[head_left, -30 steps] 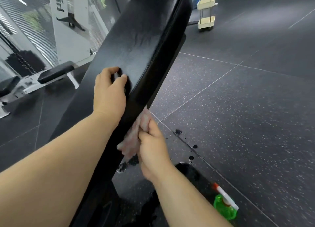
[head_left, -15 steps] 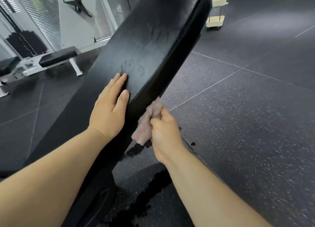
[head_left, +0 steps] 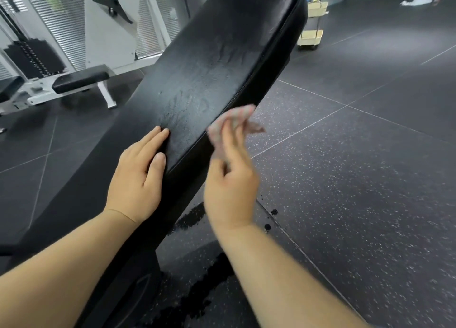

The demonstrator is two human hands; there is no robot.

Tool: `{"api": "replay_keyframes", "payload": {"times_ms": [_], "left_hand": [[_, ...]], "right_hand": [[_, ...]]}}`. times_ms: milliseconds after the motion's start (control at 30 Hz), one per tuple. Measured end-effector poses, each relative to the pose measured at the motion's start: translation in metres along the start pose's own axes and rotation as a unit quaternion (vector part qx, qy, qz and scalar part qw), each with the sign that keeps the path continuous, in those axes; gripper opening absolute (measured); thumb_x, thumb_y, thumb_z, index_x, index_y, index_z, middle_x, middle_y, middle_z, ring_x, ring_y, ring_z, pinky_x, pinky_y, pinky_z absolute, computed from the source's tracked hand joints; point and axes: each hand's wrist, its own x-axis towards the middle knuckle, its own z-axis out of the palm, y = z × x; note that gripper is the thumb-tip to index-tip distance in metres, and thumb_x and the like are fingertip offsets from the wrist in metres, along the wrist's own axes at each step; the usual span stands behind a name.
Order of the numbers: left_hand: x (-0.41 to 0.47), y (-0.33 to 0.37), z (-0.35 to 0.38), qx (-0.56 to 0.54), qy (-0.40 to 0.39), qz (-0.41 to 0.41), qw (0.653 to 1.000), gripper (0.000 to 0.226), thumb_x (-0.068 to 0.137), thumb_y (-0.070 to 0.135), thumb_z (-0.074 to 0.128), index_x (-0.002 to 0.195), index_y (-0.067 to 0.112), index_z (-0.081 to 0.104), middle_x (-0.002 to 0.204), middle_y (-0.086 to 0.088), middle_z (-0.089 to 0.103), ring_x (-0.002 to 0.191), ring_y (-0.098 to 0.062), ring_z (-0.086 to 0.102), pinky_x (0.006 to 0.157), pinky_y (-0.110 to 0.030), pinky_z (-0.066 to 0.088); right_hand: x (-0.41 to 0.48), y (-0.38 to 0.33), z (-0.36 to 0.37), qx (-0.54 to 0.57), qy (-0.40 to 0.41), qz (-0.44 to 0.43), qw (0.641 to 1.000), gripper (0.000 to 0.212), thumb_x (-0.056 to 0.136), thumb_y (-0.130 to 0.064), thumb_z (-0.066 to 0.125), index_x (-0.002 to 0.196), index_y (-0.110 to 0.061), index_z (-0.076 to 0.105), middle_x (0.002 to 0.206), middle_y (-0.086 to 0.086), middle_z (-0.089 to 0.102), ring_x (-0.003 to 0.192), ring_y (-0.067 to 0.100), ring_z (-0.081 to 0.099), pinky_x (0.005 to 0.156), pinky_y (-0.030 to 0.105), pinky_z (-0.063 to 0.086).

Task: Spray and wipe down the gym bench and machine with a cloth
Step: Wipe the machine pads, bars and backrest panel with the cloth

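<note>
streaked black bench pad [head_left: 209,63] above speckled dark gym floor [head_left: 357,179]

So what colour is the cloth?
The cloth is mottled pink and grey, motion-blurred, seen in the head view.

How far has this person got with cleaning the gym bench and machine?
Spraying looks done: the black padded bench shows wet streaks, and dark wet patches mark the speckled rubber floor below. In hand: the left hand rests flat on the pad while the right hand holds a pinkish crumpled cloth at the pad's right edge. Left: the streaked upper pad, and probably the white-framed machine behind.
</note>
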Motion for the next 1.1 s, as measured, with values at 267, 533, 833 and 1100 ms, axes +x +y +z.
{"api": "replay_keyframes", "payload": {"times_ms": [267, 533, 833, 1100], "left_hand": [[0.000, -0.002, 0.001, -0.021, 0.000, -0.021, 1.000, 0.048, 0.095, 0.039, 0.029, 0.142, 0.036, 0.040, 0.152, 0.012, 0.036, 0.141, -0.002, 0.030, 0.114, -0.012, 0.016], [0.001, 0.000, -0.003, -0.069, -0.028, -0.030, 0.997, 0.043, 0.098, 0.037, 0.031, 0.140, 0.045, 0.034, 0.153, 0.022, 0.030, 0.144, 0.000, 0.025, 0.116, -0.015, 0.015], [-0.003, -0.004, -0.006, -0.221, 0.001, -0.081, 0.972, 0.045, 0.098, 0.013, 0.046, 0.123, 0.049, 0.054, 0.143, 0.027, 0.046, 0.133, 0.014, 0.035, 0.113, -0.011, 0.022], [-0.002, -0.001, -0.009, -0.304, 0.033, -0.125, 0.944, 0.051, 0.092, -0.007, 0.044, 0.113, 0.033, 0.066, 0.132, 0.017, 0.060, 0.123, 0.012, 0.049, 0.105, -0.008, 0.034]], "right_hand": [[-0.024, -0.003, -0.003, 0.132, 0.071, 0.090, 0.985, 0.043, 0.086, -0.006, 0.045, 0.120, -0.015, 0.070, 0.132, -0.002, 0.060, 0.123, 0.002, 0.054, 0.102, 0.016, 0.041], [-0.008, 0.005, 0.027, 0.114, 0.120, 0.041, 0.985, 0.032, 0.085, 0.010, 0.061, 0.114, -0.003, 0.067, 0.129, 0.014, 0.052, 0.126, 0.030, 0.055, 0.099, 0.045, 0.051], [-0.035, 0.010, 0.027, 0.143, 0.133, 0.060, 0.979, 0.033, 0.083, 0.002, 0.061, 0.108, -0.015, 0.073, 0.116, -0.004, 0.058, 0.106, -0.004, 0.059, 0.092, 0.008, 0.042], [-0.088, 0.022, 0.066, 0.068, 0.070, -0.060, 0.993, 0.032, 0.073, 0.004, 0.060, 0.095, -0.013, 0.076, 0.106, -0.005, 0.057, 0.103, 0.024, 0.056, 0.095, 0.045, 0.047]]}}
